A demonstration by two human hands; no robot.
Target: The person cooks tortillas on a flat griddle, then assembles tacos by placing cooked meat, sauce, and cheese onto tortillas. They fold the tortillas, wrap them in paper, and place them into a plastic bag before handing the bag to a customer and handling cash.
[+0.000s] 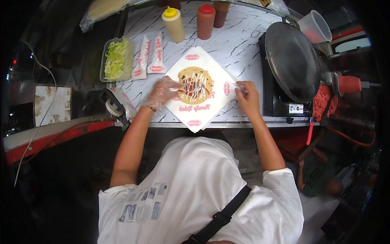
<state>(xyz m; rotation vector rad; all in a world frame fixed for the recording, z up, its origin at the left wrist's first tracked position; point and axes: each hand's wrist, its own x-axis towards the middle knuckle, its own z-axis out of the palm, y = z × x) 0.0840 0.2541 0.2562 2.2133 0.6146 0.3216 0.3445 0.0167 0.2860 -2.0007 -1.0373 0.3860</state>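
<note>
Marble-patterned bench (239,44) at a food stall: a person in a white shirt works over a square of white wrapping paper (211,107) lying near the front edge. Right hand (248,97), bare, pinches the paper's right corner between closed fingers (240,86). Left hand (162,92), in a clear plastic glove, rests loosely spread fingers (174,84) on the left rim of a flatbread (196,85) topped with filling and white sauce. Beyond stand a tray of shredded lettuce (115,59), a yellow bottle (173,24), a red bottle (205,20) and, right, a dark griddle pan (292,61).
</note>
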